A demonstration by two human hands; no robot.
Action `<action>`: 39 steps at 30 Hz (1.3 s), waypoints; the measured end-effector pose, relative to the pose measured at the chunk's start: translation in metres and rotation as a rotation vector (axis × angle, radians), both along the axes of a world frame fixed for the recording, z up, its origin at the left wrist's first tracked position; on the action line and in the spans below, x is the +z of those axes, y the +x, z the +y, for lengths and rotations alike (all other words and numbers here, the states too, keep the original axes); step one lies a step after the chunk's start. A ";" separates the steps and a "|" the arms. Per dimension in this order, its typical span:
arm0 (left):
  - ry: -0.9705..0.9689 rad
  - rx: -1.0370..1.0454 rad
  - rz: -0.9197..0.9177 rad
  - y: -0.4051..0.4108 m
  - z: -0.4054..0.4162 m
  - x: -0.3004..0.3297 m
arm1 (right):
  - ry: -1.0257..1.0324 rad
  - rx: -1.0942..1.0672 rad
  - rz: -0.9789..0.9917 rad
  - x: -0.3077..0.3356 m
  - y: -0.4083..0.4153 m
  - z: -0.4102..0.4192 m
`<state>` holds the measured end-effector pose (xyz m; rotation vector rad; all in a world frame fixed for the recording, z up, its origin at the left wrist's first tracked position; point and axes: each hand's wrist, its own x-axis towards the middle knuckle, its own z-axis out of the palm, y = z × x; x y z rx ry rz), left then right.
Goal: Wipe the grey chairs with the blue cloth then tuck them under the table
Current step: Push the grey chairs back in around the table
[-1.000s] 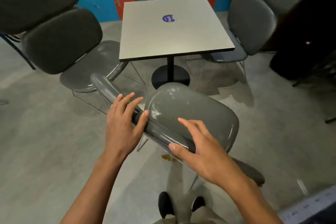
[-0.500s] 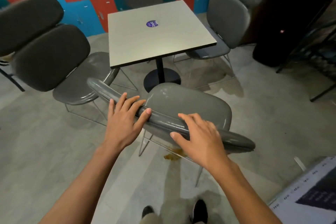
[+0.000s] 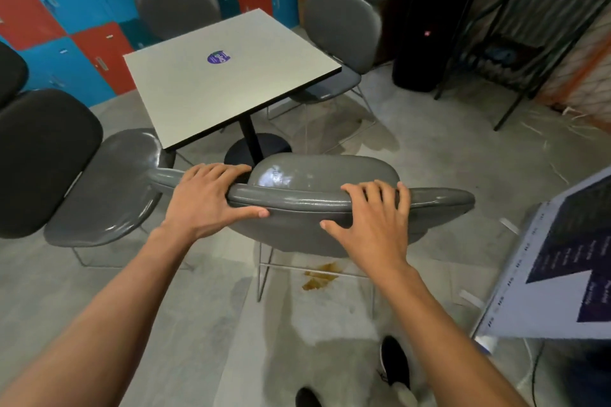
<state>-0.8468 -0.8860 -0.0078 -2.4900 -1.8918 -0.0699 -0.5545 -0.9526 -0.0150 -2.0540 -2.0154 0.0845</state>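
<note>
Both hands are on the top edge of the nearest grey chair, which stands just short of the table, seat facing the table's black base. The left hand hooks over the backrest near its left end, fingers curled over the front, thumb lying along the back. The right hand does the same toward the right end, fingers draped over the top, thumb at the rear. So a 2-handed hold, both wrapped on the rim, not pinching.

No blue cloth in sight anywhere, so I can't say where it is.

3 other grey chairs sit round the table: 1 at the left w/ seat edge touching the tabletop corner, 1 at the far side, 1 at the right partly under already.

Handling, as I judge it: shell looks like stiff glossy plastic on a thin wire frame, prob. light, likely slick under a palm. The top rim is the natural place to hold; hands apart like this should keep it from twisting. The wire legs may drag or catch on the rough floor, esp. near the brown stain underneath.
</note>
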 end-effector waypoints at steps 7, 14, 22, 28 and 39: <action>0.032 -0.024 0.065 -0.003 0.015 0.007 | 0.064 -0.140 -0.034 -0.010 -0.018 -0.002; 0.083 -0.005 0.066 0.003 0.014 0.008 | 0.141 -0.150 -0.030 -0.019 -0.013 0.006; 0.080 0.063 0.045 0.010 -0.002 0.011 | 0.159 -0.095 0.006 -0.021 -0.005 0.007; 0.075 0.126 0.026 0.011 -0.024 0.013 | 0.206 -0.043 -0.016 -0.027 -0.001 0.004; 0.085 0.182 0.016 0.022 -0.053 0.012 | 0.228 0.076 -0.013 -0.029 0.017 0.009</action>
